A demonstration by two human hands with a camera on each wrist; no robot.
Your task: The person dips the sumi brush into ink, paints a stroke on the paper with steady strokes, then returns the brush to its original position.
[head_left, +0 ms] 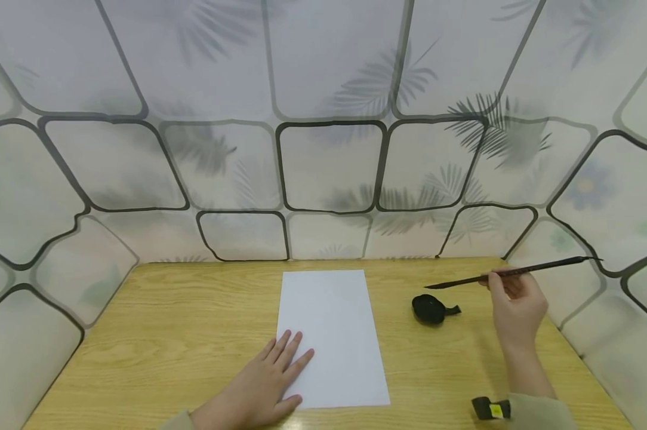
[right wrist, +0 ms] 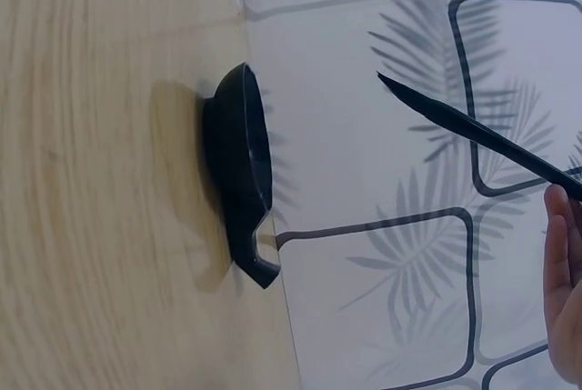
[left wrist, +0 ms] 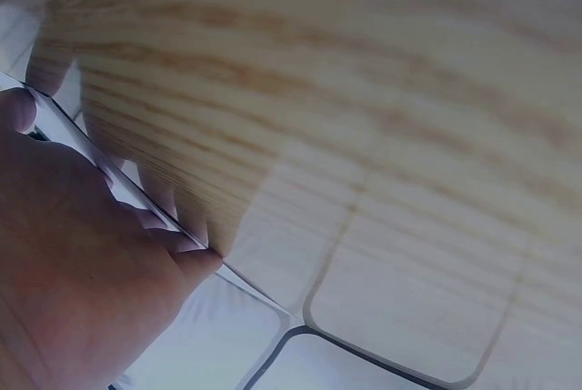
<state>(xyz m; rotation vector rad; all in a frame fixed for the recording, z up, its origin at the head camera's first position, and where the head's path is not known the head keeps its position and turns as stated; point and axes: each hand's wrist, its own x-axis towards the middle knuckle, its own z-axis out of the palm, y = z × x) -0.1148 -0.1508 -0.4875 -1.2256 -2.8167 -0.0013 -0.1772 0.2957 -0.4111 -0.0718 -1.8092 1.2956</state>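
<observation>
My left hand (head_left: 263,382) lies with fingers spread on the lower left part of a blank white sheet of paper (head_left: 336,334). In the left wrist view its fingers (left wrist: 195,267) rest at the sheet's edge, seen almost side-on. My right hand (head_left: 521,310) pinches a dark calligraphy brush (head_left: 460,282) near the middle of its shaft. The brush is held nearly level above the table, its pointed black tip (right wrist: 423,104) toward the left. Below and left of that tip, apart from it, a small black dish (head_left: 428,309) with a short handle stands on the table.
The wood-grain table (head_left: 184,322) meets a patterned wall covering (head_left: 329,167) at the back and on both sides. A small black item with a yellow label (head_left: 491,409) shows beside the right sleeve.
</observation>
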